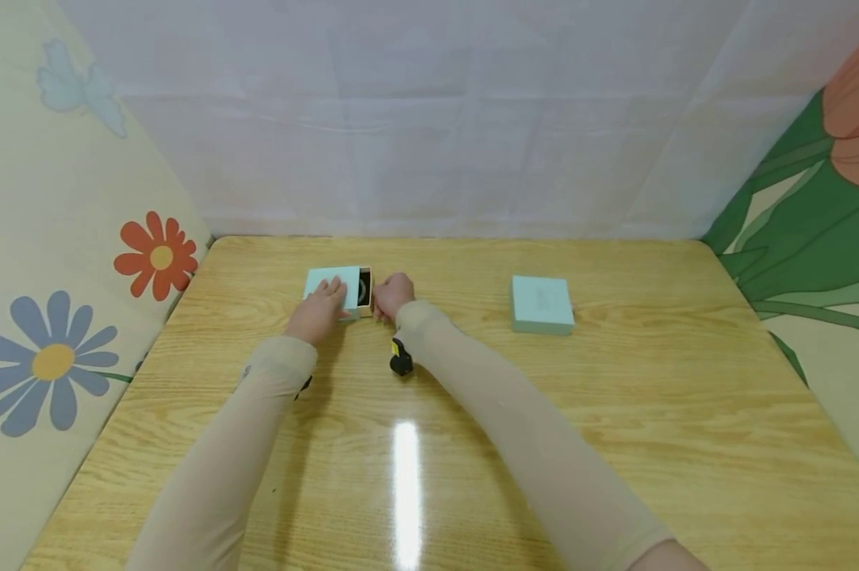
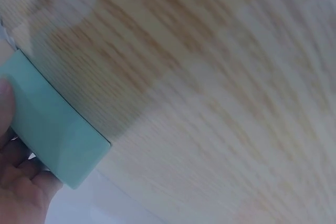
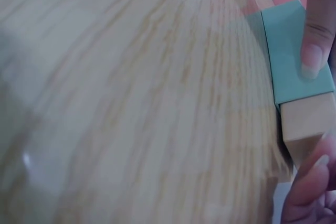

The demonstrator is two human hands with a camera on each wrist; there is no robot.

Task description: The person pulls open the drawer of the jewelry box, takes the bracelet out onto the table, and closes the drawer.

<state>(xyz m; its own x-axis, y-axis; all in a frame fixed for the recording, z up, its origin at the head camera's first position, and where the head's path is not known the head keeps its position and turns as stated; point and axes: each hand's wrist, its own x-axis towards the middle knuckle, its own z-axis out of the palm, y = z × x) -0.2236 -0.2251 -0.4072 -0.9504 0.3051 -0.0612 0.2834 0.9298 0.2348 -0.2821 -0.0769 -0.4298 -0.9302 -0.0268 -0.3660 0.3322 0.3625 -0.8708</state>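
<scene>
Toward the left back of the table lies a light teal sliding box (image 1: 350, 279), its beige inner drawer (image 3: 305, 116) partly out on the right. Inside the drawer shows a dark lining with a pale curved item (image 1: 362, 289), too small to make out. My left hand (image 1: 318, 311) holds the teal sleeve, fingers spread over its top and thumb (image 3: 312, 59) against the near side. With curled fingers, my right hand (image 1: 393, 295) grips the drawer's right end; the exact contact is partly hidden.
A second teal box (image 1: 542, 301), closed, lies to the right, a small reddish tab at its right side. The wooden table (image 1: 615, 444) meets a white cloth backdrop (image 1: 429, 143). Flower-patterned panels (image 1: 51, 238) flank it. A black wrist device (image 1: 400, 362) hangs under my right cuff.
</scene>
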